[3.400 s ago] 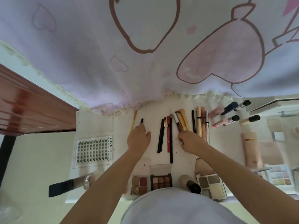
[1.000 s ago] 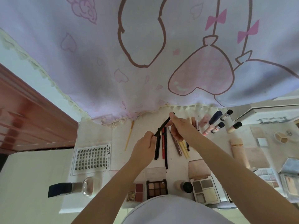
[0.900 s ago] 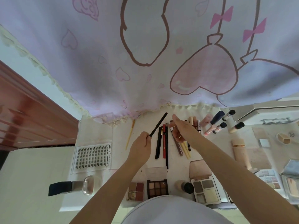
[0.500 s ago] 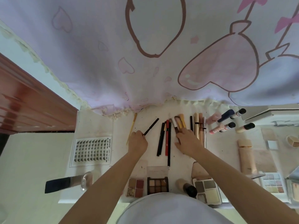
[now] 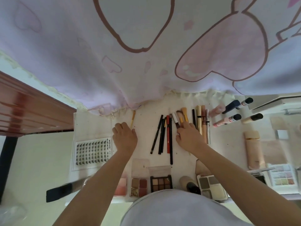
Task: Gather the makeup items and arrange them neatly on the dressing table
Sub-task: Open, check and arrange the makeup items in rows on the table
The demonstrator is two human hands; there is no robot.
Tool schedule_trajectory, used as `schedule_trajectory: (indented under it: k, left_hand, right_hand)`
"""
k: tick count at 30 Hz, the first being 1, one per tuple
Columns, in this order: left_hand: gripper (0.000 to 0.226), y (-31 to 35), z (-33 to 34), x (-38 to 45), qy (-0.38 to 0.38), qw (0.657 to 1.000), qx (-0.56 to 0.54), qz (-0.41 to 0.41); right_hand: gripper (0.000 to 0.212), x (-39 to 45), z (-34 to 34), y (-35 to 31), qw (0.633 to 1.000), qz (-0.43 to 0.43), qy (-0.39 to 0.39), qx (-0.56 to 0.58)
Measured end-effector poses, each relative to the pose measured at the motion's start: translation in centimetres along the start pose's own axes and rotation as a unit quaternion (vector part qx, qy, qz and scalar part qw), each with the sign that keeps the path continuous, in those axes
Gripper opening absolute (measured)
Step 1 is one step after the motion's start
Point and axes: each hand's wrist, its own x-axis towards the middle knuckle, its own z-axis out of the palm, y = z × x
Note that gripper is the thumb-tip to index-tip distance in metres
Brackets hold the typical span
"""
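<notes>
- The left hand (image 5: 125, 138) lies knuckles-up on the white surface (image 5: 228, 144) left of centre, fingers loosely bent, its grip released and holding nothing; a thin yellow stick (image 5: 133, 118) lies just above it.
- The right hand (image 5: 189, 137) rests right of centre, its fingertips (image 5: 182, 125) on the lower ends of the small brushes (image 5: 180, 115); whether its grip pinches one cannot be told.
- Between the hands, dark pencils (image 5: 160, 136) and a red pencil (image 5: 167, 134) lie side by side, nearly parallel.
- Beige tubes (image 5: 202, 121) lie right of the brushes.
- Eyeshadow palettes (image 5: 160, 183) sit along the lower edge; a lash card (image 5: 92, 154) lies at lower left.
</notes>
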Motion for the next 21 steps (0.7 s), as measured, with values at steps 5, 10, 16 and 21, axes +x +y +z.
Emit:
schedule_trajectory:
  k: [5, 10, 16, 21]
  left_hand:
    - [0.024, -0.3, -0.2, 1.0, -0.105, 0.993, 0.06, 0.02]
    - [0.021, 2.1, 1.0, -1.2, -0.197, 0.968, 0.088, 0.132]
    - [0.027, 3.3, 1.5, -2.2, -0.16, 0.98, -0.002, 0.12]
    - [0.052, 1.0, 2.1, -0.6, -0.049, 0.99, 0.068, 0.115]
  right_hand:
    - [0.034, -0.1, 0.0, 0.1, 1.0, 0.0, -0.004, 0.003]
    - [0.033, -0.4, -0.2, 0.3, 1.0, -0.002, -0.009, 0.012]
    - [0.033, -0.9, -0.1, 0.7, 0.999, -0.007, -0.014, 0.04]
    - [0.03, -1.4, -1.3, 1.2, 0.991, -0.024, 0.079, 0.11]
